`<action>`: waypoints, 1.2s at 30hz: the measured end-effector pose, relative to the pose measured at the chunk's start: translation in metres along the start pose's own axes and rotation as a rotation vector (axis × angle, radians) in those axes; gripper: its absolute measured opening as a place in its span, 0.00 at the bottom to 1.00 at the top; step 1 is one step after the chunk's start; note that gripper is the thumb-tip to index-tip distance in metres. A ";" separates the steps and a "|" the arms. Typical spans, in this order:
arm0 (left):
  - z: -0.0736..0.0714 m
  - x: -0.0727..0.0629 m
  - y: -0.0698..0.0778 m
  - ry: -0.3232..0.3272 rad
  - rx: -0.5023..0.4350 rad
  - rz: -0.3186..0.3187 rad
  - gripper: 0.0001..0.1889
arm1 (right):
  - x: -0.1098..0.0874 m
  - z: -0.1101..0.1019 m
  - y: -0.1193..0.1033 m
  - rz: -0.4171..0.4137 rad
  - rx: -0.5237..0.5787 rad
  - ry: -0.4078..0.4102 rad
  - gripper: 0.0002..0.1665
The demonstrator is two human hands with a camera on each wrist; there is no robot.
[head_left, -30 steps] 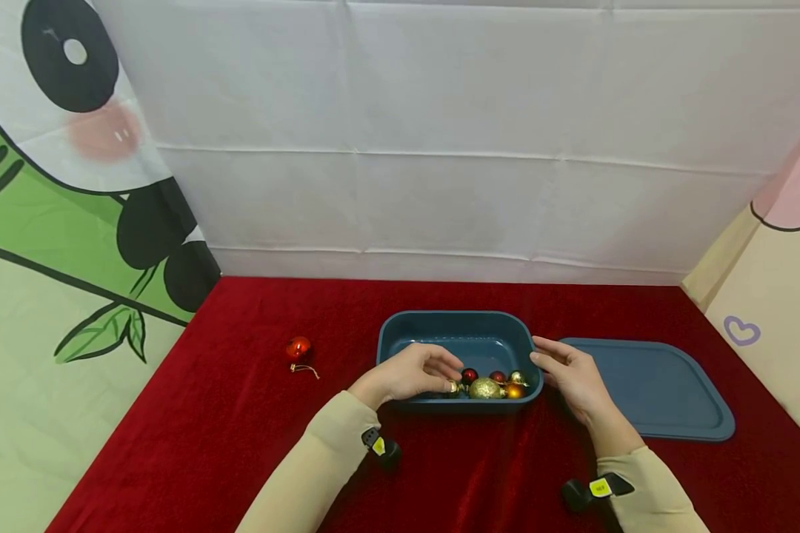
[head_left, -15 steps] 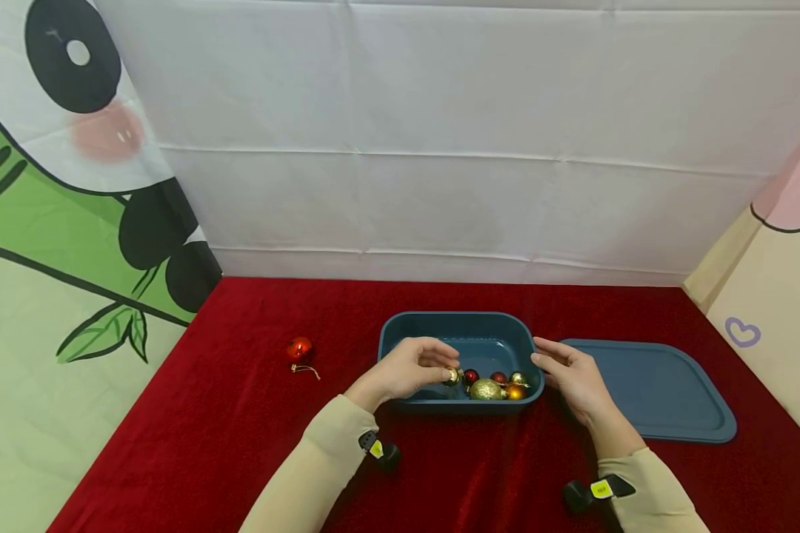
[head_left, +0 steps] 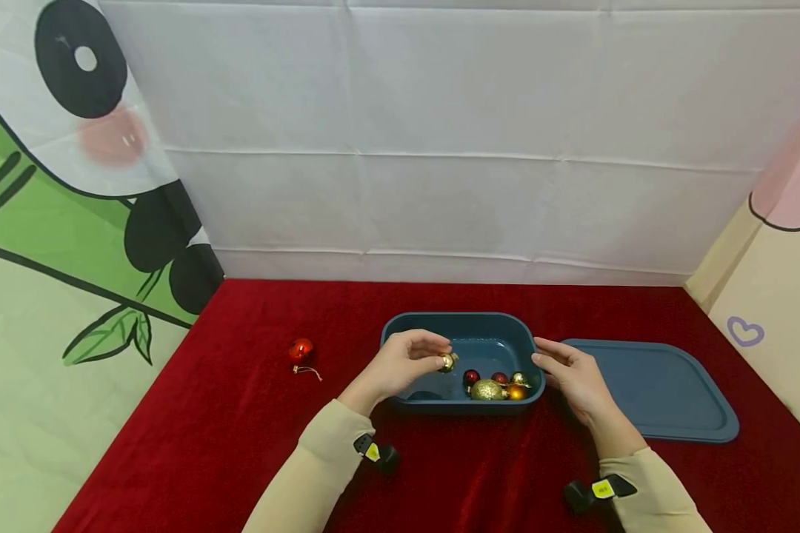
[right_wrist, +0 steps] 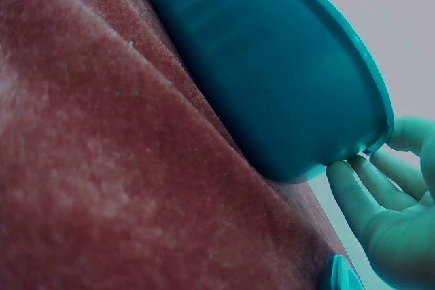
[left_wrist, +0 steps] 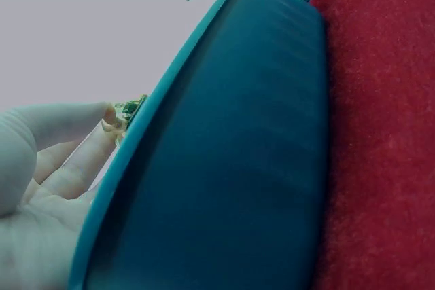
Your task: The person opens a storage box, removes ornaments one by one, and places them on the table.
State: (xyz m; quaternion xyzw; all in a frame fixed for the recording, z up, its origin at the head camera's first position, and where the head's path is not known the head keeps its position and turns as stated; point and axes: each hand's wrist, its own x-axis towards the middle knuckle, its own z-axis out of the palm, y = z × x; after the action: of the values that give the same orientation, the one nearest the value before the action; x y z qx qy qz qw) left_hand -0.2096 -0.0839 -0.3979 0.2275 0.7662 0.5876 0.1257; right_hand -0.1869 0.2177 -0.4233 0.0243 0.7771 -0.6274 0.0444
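Observation:
A small gold Christmas bauble [head_left: 448, 363] is pinched between the thumb and fingertips of my left hand [head_left: 395, 369], over the left part of a blue plastic box [head_left: 467, 406]. My right hand [head_left: 576, 381] holds the box's right end, thumb at the rim and fingers against the outer wall. In the box's front right lie a larger glittery gold bauble [head_left: 487, 390], a dark red bauble [head_left: 471, 377], an orange-gold bauble [head_left: 516, 391] and other small ones. In the left wrist view the box wall partly hides the pinched bauble [left_wrist: 129, 108].
A shiny red bauble [head_left: 301, 350] with a gold string lies on the red cloth [head_left: 240, 414] left of the box. The blue lid [head_left: 660, 389] lies flat to the right. A white cloth backdrop [head_left: 453, 207] hangs behind.
My left hand has lifted the gold bauble up and slightly left, away from the others in the box. My right hand has stayed at the box's right end.

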 end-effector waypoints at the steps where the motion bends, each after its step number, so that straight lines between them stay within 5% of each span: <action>1: 0.000 -0.001 0.001 0.006 -0.005 -0.004 0.16 | 0.000 0.000 0.000 0.000 0.000 0.001 0.35; 10: -0.006 -0.006 -0.001 0.092 -0.057 -0.032 0.15 | 0.001 0.001 0.002 0.001 0.002 0.004 0.35; 36: -0.027 -0.022 -0.009 0.276 -0.184 0.016 0.16 | 0.002 0.002 0.004 -0.007 0.004 0.014 0.35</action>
State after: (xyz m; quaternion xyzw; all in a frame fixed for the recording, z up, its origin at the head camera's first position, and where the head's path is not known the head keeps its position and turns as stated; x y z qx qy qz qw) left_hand -0.2050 -0.1199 -0.4008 0.1382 0.7173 0.6820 0.0351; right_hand -0.1888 0.2167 -0.4281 0.0261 0.7763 -0.6287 0.0367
